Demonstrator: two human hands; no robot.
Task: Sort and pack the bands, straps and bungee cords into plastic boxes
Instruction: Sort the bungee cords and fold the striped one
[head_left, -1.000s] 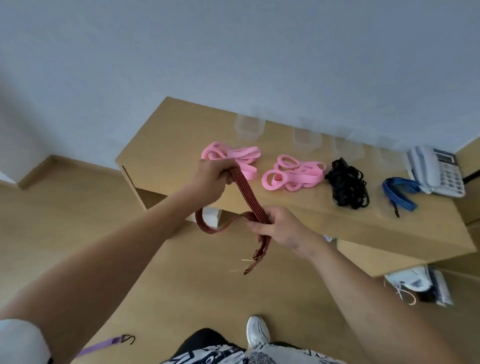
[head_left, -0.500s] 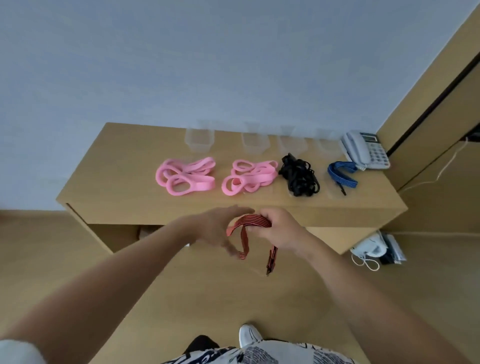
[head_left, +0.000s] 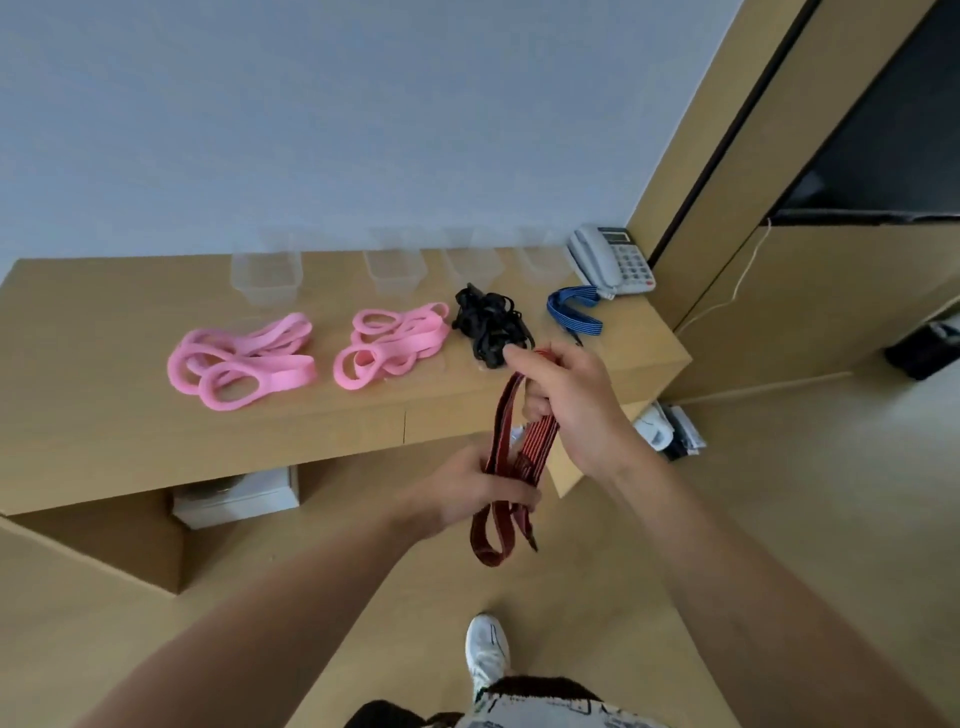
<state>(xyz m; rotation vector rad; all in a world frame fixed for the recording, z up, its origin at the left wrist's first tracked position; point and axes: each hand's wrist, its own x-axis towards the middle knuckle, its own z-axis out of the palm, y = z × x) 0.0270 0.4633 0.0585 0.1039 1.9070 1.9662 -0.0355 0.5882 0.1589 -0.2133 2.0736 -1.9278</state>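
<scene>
A folded red striped bungee cord (head_left: 519, 452) hangs in front of the wooden counter (head_left: 104, 415). My right hand (head_left: 566, 405) grips its upper folds, and my left hand (head_left: 467, 493) grips the lower part, with loops dangling below. On the counter lie two piles of pink bands (head_left: 241, 358) (head_left: 392, 343), a black strap tangle (head_left: 488, 325) and a blue striped bungee cord (head_left: 574, 314). Several clear plastic boxes (head_left: 267, 278) stand in a row along the wall behind them.
A grey desk phone (head_left: 610, 260) sits at the counter's right end by a wooden door frame (head_left: 727, 130). A white box (head_left: 234, 499) rests on the shelf under the counter. My white shoe (head_left: 485, 652) is on the wooden floor.
The view has swung closer to the counter. My right hand rose with the cord's folds while my left hand dropped lower and took hold of the cord's lower loops.
</scene>
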